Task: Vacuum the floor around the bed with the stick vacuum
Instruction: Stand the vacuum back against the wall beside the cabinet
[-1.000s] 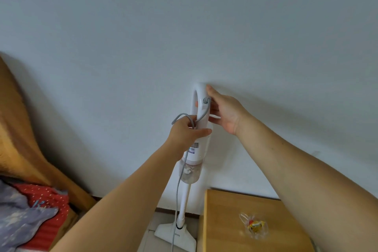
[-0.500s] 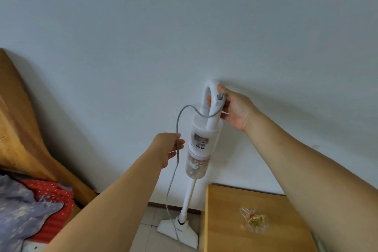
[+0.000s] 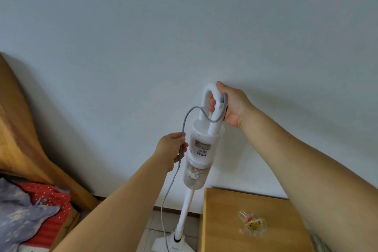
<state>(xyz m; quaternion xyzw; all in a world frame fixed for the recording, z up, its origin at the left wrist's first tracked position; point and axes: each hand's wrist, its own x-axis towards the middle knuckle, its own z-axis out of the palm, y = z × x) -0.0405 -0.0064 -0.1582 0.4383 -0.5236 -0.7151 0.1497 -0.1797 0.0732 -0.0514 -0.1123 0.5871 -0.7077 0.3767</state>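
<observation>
A white stick vacuum [image 3: 201, 149] stands close to the white wall, tilted slightly, with its floor head [image 3: 173, 244] on the tiled floor. My right hand [image 3: 230, 106] is wrapped around the looped handle at the top. Its grey power cord [image 3: 190, 113] arcs out from the handle, runs down through my left hand [image 3: 172, 149], and hangs toward the floor. My left hand grips the cord just left of the vacuum's motor body. The clear dust cup holds pale debris.
A wooden bedside table [image 3: 229, 221] stands right of the vacuum, with a small clear wrapper [image 3: 252, 223] on it. At left are the bed's brown headboard [image 3: 26, 139] and red and grey bedding [image 3: 30, 217]. Only a narrow strip of tiled floor [image 3: 155, 223] shows between them.
My left hand left the vacuum body and moved down and left, drawing the cord out with it. The vacuum has shifted a little away from the wall while the right hand stayed on the handle.
</observation>
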